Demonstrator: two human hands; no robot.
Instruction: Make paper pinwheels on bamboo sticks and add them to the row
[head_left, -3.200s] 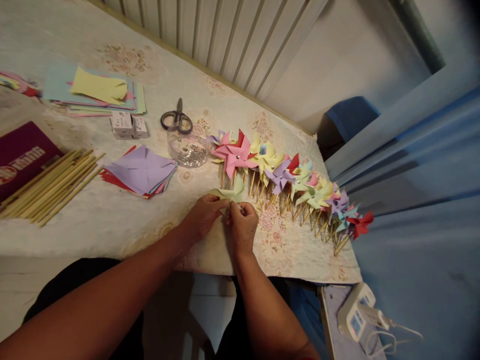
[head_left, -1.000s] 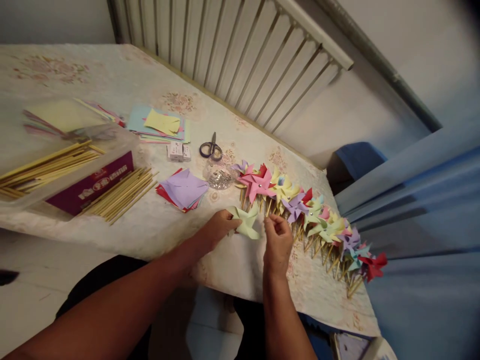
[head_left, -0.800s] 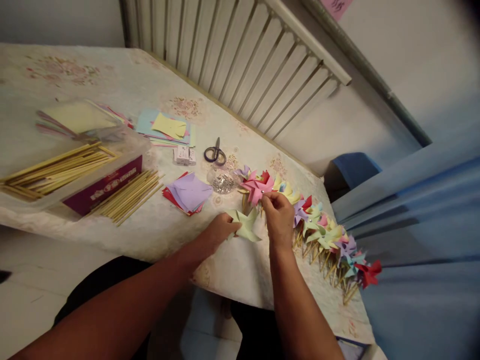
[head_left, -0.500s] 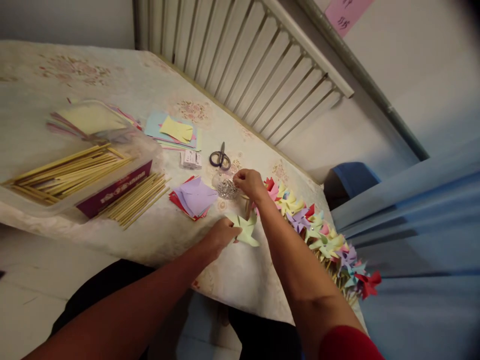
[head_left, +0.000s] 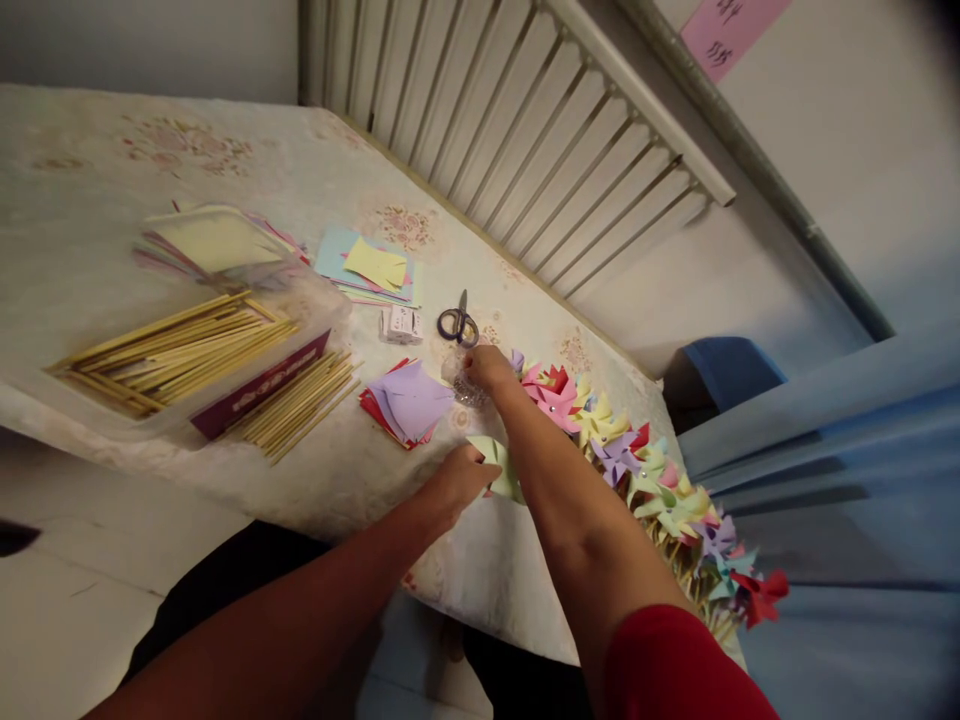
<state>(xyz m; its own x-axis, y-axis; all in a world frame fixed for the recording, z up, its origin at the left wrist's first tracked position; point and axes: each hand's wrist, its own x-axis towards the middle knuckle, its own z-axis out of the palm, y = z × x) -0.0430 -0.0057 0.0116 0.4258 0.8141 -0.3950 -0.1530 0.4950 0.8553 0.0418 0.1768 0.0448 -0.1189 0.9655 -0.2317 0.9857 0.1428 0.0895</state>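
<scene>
A pale green paper pinwheel (head_left: 501,462) is laid flat on the table near its front edge. Only a part of it is seen, because it is covered partly by the forearm above it. Its folded points are turned outward. A small clear container (head_left: 466,385) is placed further back on the table, between a stack of paper squares and a row of pinwheels. Small shiny pieces are held inside it.
</scene>
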